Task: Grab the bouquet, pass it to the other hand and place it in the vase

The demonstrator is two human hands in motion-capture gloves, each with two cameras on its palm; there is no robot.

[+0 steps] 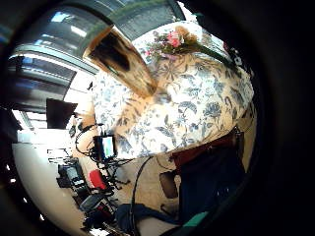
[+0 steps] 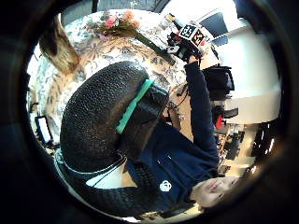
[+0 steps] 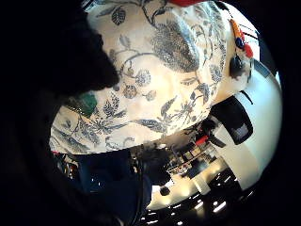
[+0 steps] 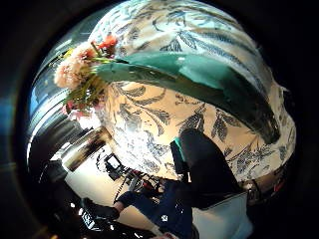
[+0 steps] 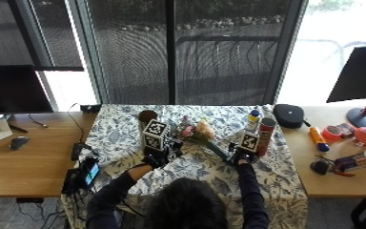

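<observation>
The right hand [image 5: 240, 155] is gripping the stems of the bouquet [image 5: 198, 133] lying on the tablecloth [image 5: 196, 167]; the left hand [image 5: 155, 157] is hovering beside it, fingers unclear.

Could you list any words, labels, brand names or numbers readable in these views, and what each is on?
No text can be read in any view.
Bottle: label too small to read.
Red can: print too blurred to read.
Sweatshirt: a small white logo, no legible letters.
</observation>
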